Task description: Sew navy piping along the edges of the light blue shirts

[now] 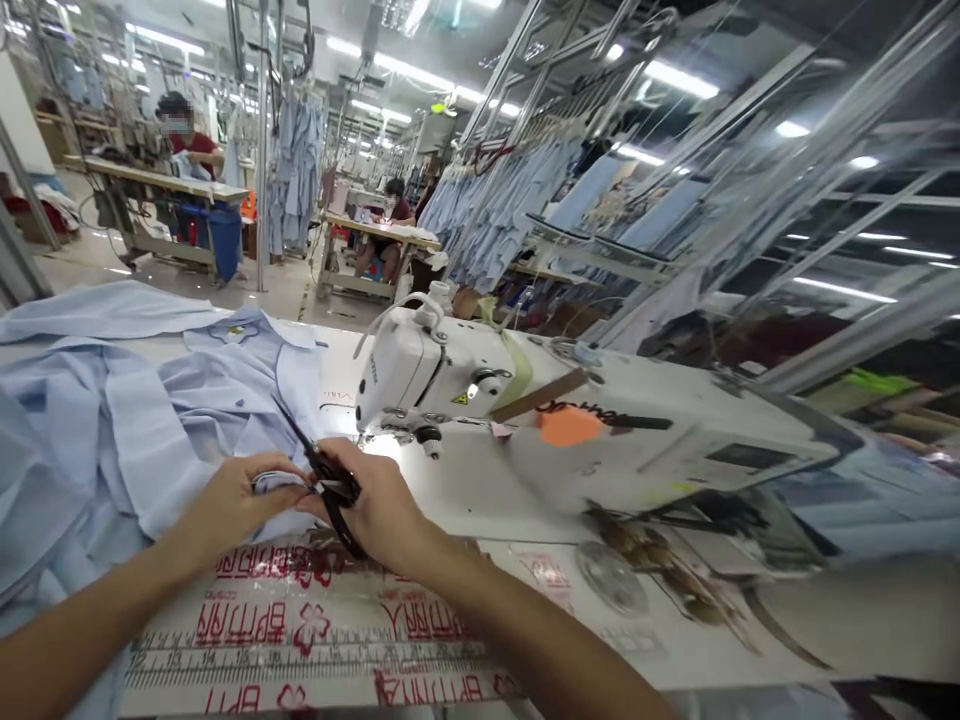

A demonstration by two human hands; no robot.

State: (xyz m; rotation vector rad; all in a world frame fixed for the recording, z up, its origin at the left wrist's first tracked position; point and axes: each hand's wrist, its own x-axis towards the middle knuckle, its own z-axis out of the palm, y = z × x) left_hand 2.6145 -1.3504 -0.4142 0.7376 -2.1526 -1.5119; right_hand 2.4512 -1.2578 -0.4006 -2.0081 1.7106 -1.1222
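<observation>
Pale blue cloth: your shirt pieces [172,400] lie rumpled across the left of the table, with a collar-like part [244,330] towards the far edge, left of the sewing machine [409,365].

Left hand: your left hand [232,495] comes in from the near left, thumb and fingers pinched together on a small folded edge of cloth [279,483]; a dark line shows along that fold.

Right hand: your right hand [382,505] is curled around the black scissors [343,525], its fingers closed on the handles. You have its fingertips right beside those of your left hand; whether they also grip the cloth, you cannot tell from here.

Scissors: the blades point away from you and to the left, over the shirt pieces. Whether they are parted is too small to tell.

Sewing machine: its white head stands just beyond your right hand, a lit patch under the needle area, an orange sticker [570,426] on its arm.

Table edge: red-printed tape [244,620] and a ruler strip [225,660] run along the near side, below your hands.

Background: two people sit at other tables, near hanging blue garments [495,215].
</observation>
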